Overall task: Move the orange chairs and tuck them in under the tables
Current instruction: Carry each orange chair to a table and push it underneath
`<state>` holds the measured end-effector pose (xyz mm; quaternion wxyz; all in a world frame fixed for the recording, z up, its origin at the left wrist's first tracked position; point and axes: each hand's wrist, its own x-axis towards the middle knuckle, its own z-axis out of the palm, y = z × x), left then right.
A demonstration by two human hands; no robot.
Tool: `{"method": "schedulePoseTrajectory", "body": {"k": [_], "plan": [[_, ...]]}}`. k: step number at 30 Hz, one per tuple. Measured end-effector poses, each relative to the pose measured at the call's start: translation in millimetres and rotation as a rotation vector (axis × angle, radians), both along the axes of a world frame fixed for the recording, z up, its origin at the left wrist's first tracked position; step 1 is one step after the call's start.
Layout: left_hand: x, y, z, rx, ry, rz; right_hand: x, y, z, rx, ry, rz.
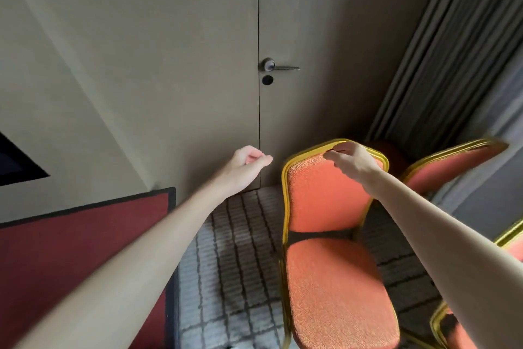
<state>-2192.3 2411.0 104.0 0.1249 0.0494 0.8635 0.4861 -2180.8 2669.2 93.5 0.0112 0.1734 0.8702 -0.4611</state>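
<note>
An orange chair with a gold frame stands on the carpet in front of me, its seat toward me. My right hand is at the top of its backrest, thumb in front and fingers curled over the gold top rail. My left hand hovers to the left of the backrest, loosely curled and holding nothing, a short gap from the frame. A second orange chair stands to the right, and part of a third chair shows at the bottom right. A table with a red cloth is at the left.
A closed beige door with a lever handle is straight ahead behind the chairs. Grey curtains hang at the right. Grey grid-patterned carpet runs between the table and the chair.
</note>
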Motion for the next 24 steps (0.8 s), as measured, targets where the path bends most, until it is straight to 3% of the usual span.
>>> {"method": "schedulePoseTrajectory", "body": {"k": [11, 18, 24], "plan": [[-197.6, 69.0, -36.7, -0.034, -0.079, -0.375, -131.1, 47.3, -52.8, -0.090, -0.133, -0.434], [-336.7, 160.8, -82.8, -0.138, -0.126, -0.652, -238.6, 107.6, -103.1, -0.135, -0.236, -0.689], [-411.4, 226.5, -88.3, -0.243, -0.134, -0.907, -263.3, 110.5, -113.1, -0.101, -0.386, -0.875]]}}
